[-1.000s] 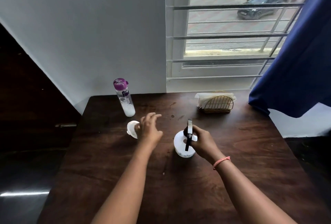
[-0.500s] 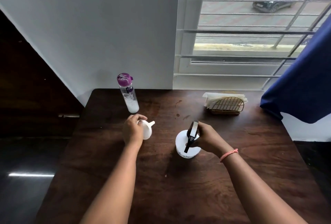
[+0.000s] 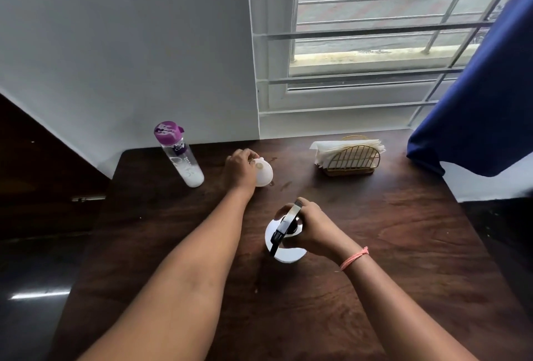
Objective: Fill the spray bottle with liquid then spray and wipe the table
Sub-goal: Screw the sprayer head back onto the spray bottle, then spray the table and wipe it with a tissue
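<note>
The dark brown wooden table point(image 3: 375, 245) shows clear grain and a smooth, low-sheen finish with a few pale smudges. Toward its far left corner stands a clear plastic bottle with a glossy purple cap point(image 3: 178, 154), transparent and smooth-walled. At the far right of the table, a gold wire napkin holder point(image 3: 353, 160) of thin shiny metal holds matt white paper napkins point(image 3: 343, 147). Near the table's middle, the white plastic spray bottle point(image 3: 285, 248) looks smooth and matt, its black plastic trigger head point(image 3: 285, 225) slightly glossy. Just beyond it, the small white plastic funnel point(image 3: 263, 171) is smooth. Past the table's right edge hangs matt blue cloth curtain point(image 3: 476, 118).
</note>
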Tool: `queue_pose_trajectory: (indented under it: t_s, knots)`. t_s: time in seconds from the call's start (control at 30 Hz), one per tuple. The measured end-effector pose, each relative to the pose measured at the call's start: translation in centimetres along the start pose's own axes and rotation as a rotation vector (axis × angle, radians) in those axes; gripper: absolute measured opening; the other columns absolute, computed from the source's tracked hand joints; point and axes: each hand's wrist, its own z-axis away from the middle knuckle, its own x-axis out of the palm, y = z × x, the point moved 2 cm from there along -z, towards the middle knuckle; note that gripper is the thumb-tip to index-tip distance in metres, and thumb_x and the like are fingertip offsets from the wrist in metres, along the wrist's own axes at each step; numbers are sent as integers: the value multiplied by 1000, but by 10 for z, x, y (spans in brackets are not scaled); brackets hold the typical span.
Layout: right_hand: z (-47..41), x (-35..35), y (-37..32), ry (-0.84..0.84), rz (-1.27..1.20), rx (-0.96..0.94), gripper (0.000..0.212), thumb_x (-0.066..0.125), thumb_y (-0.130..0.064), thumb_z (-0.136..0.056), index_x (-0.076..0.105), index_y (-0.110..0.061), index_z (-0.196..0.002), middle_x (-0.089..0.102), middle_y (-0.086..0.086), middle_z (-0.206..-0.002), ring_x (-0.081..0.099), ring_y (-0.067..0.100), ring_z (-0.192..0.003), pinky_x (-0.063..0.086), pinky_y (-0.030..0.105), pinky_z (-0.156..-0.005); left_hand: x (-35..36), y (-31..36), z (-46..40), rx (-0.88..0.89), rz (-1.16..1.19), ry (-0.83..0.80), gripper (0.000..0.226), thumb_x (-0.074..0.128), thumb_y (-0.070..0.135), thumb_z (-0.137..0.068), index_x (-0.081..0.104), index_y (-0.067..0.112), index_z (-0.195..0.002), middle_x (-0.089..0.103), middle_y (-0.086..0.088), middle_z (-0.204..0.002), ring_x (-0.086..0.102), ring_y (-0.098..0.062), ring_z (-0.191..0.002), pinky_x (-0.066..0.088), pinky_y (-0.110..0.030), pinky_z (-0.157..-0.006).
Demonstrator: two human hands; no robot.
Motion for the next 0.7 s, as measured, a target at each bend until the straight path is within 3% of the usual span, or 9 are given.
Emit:
queue_pose_trajectory:
  t_s: [0.2, 0.3, 0.47, 0.6, 0.7]
  knots:
    - [3, 4, -4, -21, 45, -12, 38, 84, -38, -62, 71, -25, -96, 52, -9, -94, 44, 17, -96, 45, 33, -85, -1, -9, 9, 59, 6, 39, 35, 69, 19, -76, 66, 20, -111, 64, 1, -118, 54, -26, -102, 44, -32, -84]
    - [7, 7, 0, 118, 68, 142, 53, 84, -50, -54, 63, -23, -94, 60, -10, -90, 54, 14, -88, 47, 29, -72, -12, -19, 27, 48, 71, 101, 41, 72, 12, -71, 66, 18, -112, 64, -2, -118, 56, -26, -105, 42, -31, -89]
    - [29, 7, -8, 334, 27, 305, 44, 79, -49, -56, 50, -22, -76, 62, -10, -69, 58, 15, -67, 40, 29, -55, -25, -35, 104, 22, 231, 141, 33, 64, 4, -73, 68, 19, -101, 64, 1, -106, 59, -21, -99, 47, -29, -86]
    - [43, 12, -8, 533, -32, 373, 36, 73, -52, -58, 62, -25, -80, 64, -11, -68, 63, 12, -69, 43, 23, -55, -10, -32, 179, 82, 330, -149, 49, 49, 10, -61, 62, 35, -102, 59, 18, -104, 56, -12, -99, 53, -39, -84]
    - [51, 10, -9, 654, -125, 436, 34, 76, -48, -57, 63, -19, -70, 63, -8, -63, 65, 15, -67, 41, 22, -53, -2, -15, 222, 81, 375, -533, 75, 60, 14, -66, 36, 41, -131, 43, 13, -128, 44, -8, -118, 43, -28, -100]
